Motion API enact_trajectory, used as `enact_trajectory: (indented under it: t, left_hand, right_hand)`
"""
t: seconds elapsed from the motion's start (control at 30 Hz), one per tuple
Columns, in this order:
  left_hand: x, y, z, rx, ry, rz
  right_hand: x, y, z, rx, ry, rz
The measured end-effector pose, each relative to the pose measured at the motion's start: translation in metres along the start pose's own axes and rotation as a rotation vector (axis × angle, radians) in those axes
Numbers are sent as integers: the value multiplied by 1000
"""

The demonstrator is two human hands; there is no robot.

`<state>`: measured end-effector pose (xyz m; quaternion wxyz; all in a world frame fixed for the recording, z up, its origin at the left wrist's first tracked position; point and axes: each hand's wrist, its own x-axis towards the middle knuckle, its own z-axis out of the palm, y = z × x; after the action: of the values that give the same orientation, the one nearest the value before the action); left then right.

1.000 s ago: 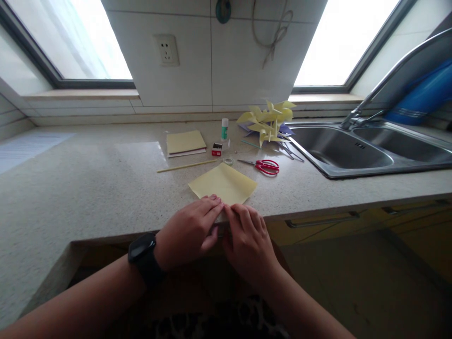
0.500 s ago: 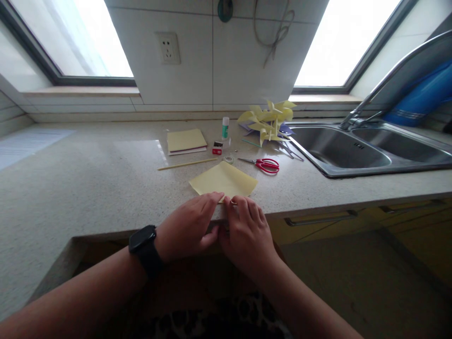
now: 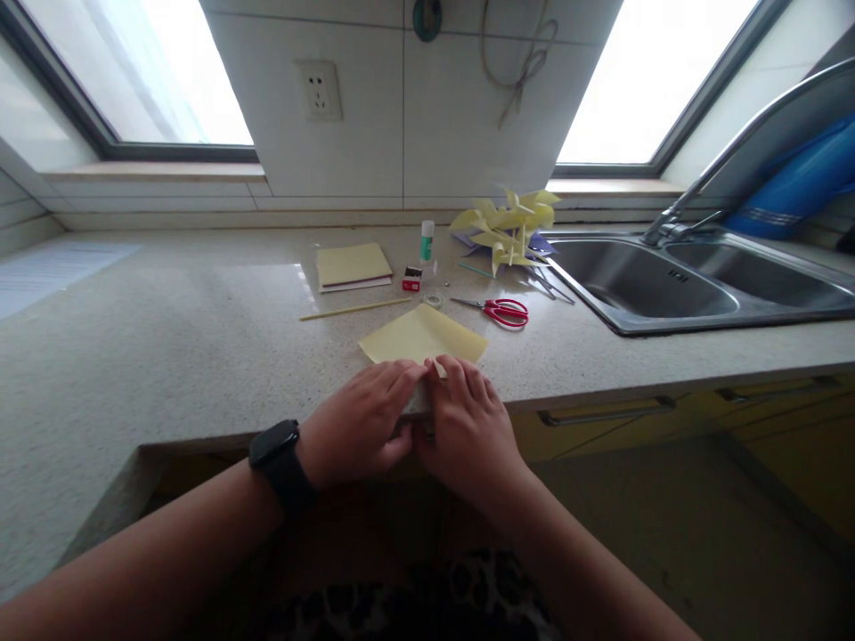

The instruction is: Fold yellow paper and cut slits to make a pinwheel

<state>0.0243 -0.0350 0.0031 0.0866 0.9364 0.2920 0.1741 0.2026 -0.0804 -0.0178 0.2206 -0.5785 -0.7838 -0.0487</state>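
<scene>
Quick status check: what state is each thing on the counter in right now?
Yellow square paper sheet: flat, near corner lifted by both hands.
Left hand: fingertips on paper.
Right hand: fingertips on paper.
Red-handled scissors: closed, lying flat.
Green-capped glue stick: upright, capped.
Steel sink: dry.

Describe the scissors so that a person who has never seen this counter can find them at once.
Start at the steel sink on the right of the counter. Just left of its near corner lie the scissors, flat and closed, beyond the yellow paper under both hands. They alone have bright red handles.
</scene>
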Motion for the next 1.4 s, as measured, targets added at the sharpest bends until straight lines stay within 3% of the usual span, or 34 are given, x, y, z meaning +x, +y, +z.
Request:
enact_trajectory:
  t: [0.3,0.73,1.07,1.4]
  left_hand:
    - [0,14,9,282,57,-12]
    - [8,21,14,291,3,-71]
    - [10,20,12,259,38,-82]
    - [4,15,30,437,136,0]
  right_hand:
    - [1,8,-6,-7,-60,-39]
    - [12,19,-4,-17,-83,-82]
    - [-3,11,-2,-22,25,-116]
    - [-7,12,1,-13,39,-137]
